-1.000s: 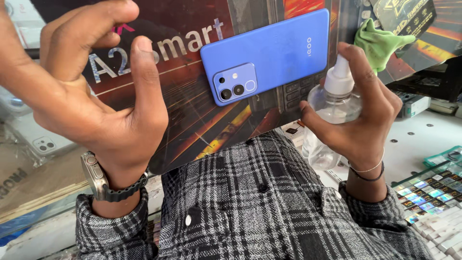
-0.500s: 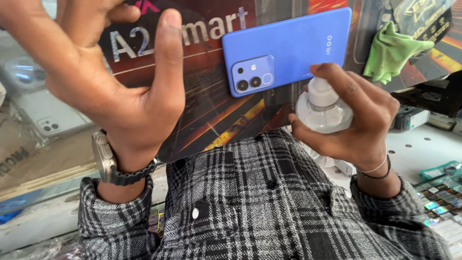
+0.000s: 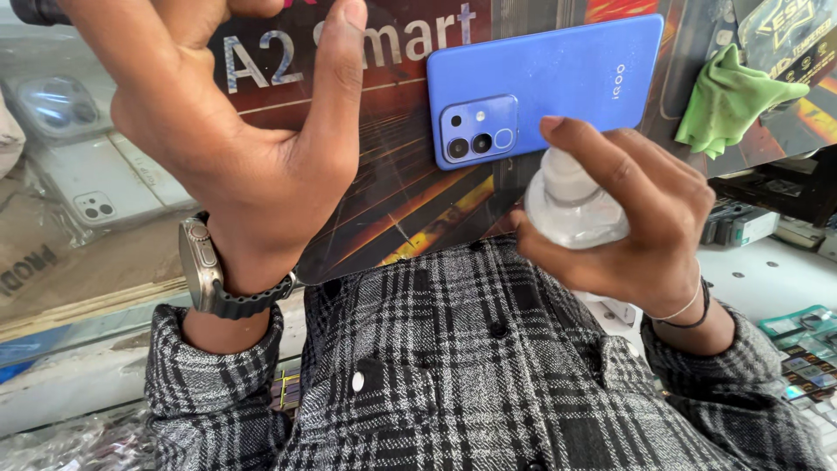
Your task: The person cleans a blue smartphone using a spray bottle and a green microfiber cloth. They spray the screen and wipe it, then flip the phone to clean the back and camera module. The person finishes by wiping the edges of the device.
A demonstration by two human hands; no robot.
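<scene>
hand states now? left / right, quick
Left hand: open, fingers spread, raised, nothing visibly held.
Right hand: closed around a clear spray bottle, forefinger on its top, just below the blue phone.

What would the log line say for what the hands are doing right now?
right hand: holds clear spray bottle | left hand: raised, open | blue phone: face down on dark mat | green cloth: beside phone

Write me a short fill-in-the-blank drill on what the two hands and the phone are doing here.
1. The right hand grips a small clear spray ____.
2. The phone lying camera-side up on the dark mat is ____ in colour.
3. The left hand, raised with fingers spread, has a ____ on its wrist.
4. The crumpled cloth right of the phone is ____.

Missing words: bottle; blue; watch; green
</scene>
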